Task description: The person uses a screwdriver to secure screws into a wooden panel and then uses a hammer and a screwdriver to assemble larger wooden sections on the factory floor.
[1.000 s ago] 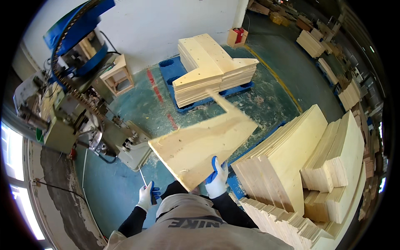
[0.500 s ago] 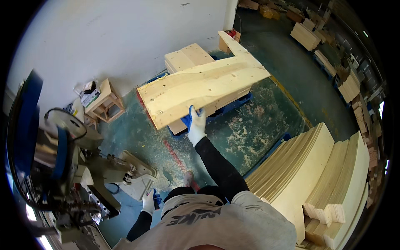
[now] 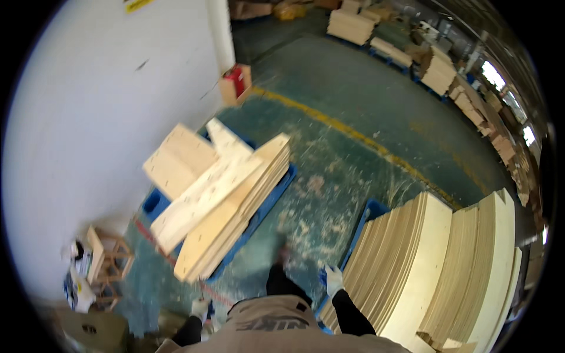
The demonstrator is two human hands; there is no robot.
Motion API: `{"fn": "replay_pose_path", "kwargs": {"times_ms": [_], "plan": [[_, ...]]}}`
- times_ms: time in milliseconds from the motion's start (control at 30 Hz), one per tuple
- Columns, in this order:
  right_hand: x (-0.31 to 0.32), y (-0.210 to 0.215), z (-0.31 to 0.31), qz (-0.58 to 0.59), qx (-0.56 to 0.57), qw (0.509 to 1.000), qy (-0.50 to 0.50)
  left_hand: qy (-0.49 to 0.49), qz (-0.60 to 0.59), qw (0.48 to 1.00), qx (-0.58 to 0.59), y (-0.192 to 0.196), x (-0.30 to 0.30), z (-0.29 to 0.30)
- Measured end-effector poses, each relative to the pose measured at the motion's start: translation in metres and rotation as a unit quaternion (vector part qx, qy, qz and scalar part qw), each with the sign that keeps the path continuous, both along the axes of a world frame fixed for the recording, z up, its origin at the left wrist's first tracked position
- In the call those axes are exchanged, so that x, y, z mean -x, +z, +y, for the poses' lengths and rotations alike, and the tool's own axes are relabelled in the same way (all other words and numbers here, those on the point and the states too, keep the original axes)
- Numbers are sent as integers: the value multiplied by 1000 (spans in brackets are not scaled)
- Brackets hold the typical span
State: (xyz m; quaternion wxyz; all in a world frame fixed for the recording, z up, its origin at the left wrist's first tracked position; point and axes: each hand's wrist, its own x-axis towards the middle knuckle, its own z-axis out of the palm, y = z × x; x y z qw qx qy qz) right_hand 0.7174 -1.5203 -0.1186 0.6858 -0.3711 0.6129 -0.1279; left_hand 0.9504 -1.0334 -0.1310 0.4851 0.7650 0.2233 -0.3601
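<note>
At the lower left, the left hand (image 3: 201, 309) is gripping a thin tool (image 3: 201, 289). The right hand (image 3: 332, 280), loosely curled and empty, is hanging beside stacked boards (image 3: 385, 259), lower right.

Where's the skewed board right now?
Head view, left of centre: the skewed board lies across the stacked boards on the blue pallet, near the white wall.

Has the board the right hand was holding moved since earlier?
Yes: the board has gone down, out of the right hand, onto the stack on the blue pallet.
</note>
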Motion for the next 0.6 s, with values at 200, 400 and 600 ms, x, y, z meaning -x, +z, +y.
{"fn": "replay_pose_path", "kwargs": {"times_ms": [200, 400, 600], "plan": [[-144, 44, -205, -82, 94, 991, 44, -117, -9, 992, 45, -22, -148, -213], [-303, 58, -383, -136, 148, 966, 163, -116, -82, 987, 79, -2, -287, -466], [-351, 43, -527, 32, 137, 982, 127, -217, 14, 975, -39, -33, -382, -622]]}}
